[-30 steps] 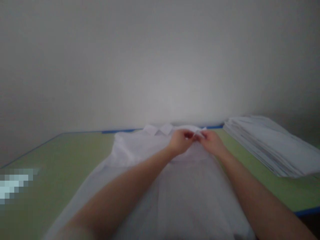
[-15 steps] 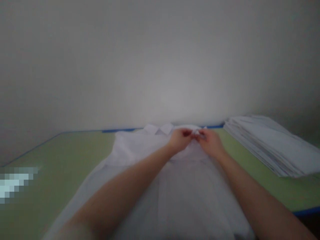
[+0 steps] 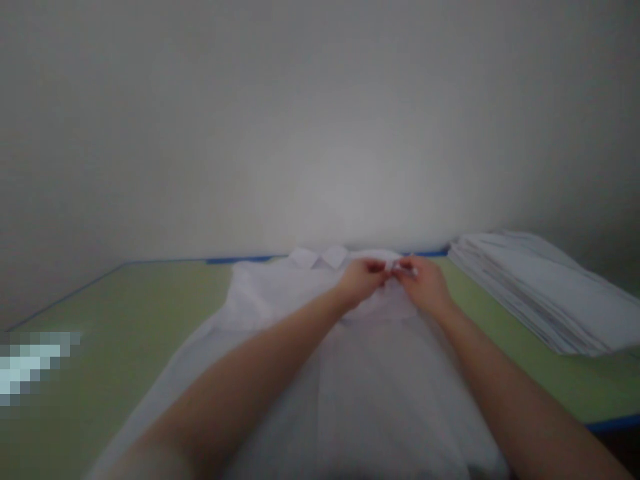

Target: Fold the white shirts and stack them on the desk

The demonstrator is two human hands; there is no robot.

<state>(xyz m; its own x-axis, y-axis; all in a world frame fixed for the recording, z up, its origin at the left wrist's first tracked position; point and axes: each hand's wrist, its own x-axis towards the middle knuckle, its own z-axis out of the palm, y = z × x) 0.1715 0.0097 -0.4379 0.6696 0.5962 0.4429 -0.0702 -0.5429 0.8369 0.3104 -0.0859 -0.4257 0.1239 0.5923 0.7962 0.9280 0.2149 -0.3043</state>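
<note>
A white shirt [image 3: 380,373] lies spread out in front of me, its pointed collar [image 3: 334,256] at the far edge of the table. Both my hands are at the shirt's upper right part, close together. My left hand [image 3: 363,280] pinches the fabric between thumb and fingers. Just to its right, my right hand [image 3: 423,283] grips a small gathered bit of the same white cloth. Blur hides the exact part of the shirt between the fingertips. My forearms cross over the body of the shirt.
The shirt rests on a green table [image 3: 165,300] with blue edging. To the right sits a stack of flat white folded items [image 3: 555,293], their kind unclear. A grey wall [image 3: 320,133] rises behind the table. A pixelated bright patch shows at the left.
My right fingers have shifted slightly on the cloth, and a bit of white fabric now shows among them. My left hand and the shirt stay nearly in place.
</note>
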